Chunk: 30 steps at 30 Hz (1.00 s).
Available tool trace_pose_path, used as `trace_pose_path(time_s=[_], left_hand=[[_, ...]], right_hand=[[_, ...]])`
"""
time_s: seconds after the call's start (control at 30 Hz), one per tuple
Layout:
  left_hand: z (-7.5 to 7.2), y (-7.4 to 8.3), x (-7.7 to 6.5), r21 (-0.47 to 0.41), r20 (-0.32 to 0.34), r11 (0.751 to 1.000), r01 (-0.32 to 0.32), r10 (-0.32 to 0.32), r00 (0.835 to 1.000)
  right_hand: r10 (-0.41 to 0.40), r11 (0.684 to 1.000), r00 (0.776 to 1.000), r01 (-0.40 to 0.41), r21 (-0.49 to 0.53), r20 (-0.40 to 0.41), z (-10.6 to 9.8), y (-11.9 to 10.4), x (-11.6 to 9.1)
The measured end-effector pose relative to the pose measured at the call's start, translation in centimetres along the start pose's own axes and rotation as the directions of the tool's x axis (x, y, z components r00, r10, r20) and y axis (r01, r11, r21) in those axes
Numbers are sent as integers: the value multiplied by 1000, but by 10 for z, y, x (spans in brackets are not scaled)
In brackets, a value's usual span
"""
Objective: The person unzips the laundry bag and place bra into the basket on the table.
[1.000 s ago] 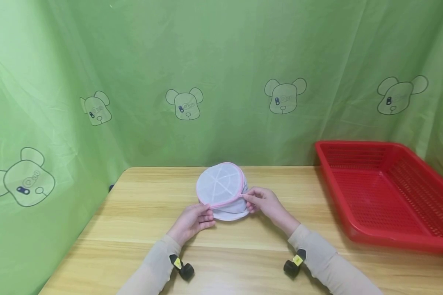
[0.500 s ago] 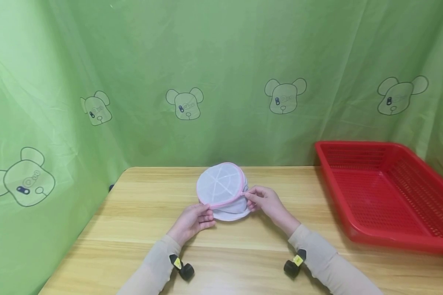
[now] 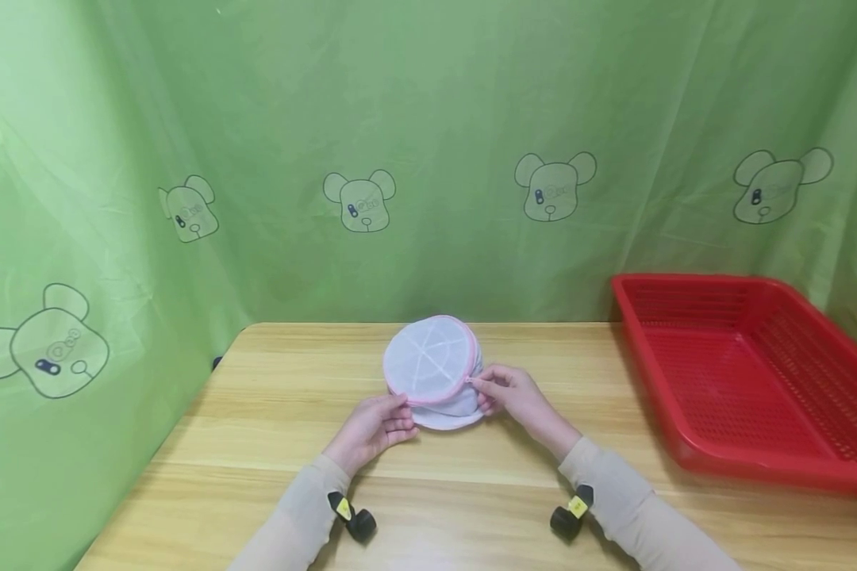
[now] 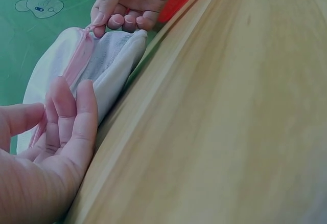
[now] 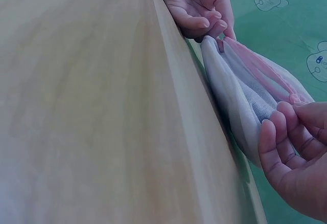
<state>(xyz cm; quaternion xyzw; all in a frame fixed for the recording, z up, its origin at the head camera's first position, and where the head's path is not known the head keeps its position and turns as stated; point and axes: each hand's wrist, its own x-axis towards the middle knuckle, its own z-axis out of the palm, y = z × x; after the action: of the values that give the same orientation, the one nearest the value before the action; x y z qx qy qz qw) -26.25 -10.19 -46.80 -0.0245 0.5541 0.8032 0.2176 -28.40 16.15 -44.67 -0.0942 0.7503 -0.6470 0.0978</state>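
A round white mesh laundry bag [image 3: 428,361] with a pink zipper round its top stands on the table, its lid panel tilted toward me. My left hand [image 3: 374,424] pinches the pink zipper edge at the bag's near left, thumb on top and other fingers below. On the right side, my right hand [image 3: 516,394] pinches the small zipper pull [image 4: 90,28] between thumb and index finger. The right wrist view shows the pink zipper tape [image 5: 260,70] running between the two hands, with soft mesh sagging under it. The bag's inside is hidden.
A large red plastic basket [image 3: 674,412] with slotted walls stands on the right of the wooden table [image 3: 271,412]. Green curtain [image 3: 443,95] printed with bear heads hangs behind and along the left. Both sleeves carry a black wrist camera [image 3: 360,525].
My right hand, with the zipper pull, moves slightly up and then back down. The bag shifts a touch to the right in view. My left hand keeps its grip in place.
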Motion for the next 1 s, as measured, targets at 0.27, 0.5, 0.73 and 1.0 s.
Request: trace_pose_path(time_s=[0.27, 0.5, 0.73, 1.0], left_hand=[[0, 0, 0, 24, 31, 1000, 3, -4, 1000], [0, -1, -1, 91, 99, 996, 5, -14, 995], [0, -2, 0, 121, 135, 993, 13, -29, 990], [0, -2, 1, 132, 148, 991, 17, -37, 988]], right_hand=[[4, 1000, 1000, -4, -7, 20, 0, 3, 0], [11, 1000, 1000, -11, -11, 27, 2, 1, -1], [16, 1000, 999, -16, -3, 40, 4, 0, -1], [-6, 1000, 995, 8, -28, 96, 5, 2, -3]])
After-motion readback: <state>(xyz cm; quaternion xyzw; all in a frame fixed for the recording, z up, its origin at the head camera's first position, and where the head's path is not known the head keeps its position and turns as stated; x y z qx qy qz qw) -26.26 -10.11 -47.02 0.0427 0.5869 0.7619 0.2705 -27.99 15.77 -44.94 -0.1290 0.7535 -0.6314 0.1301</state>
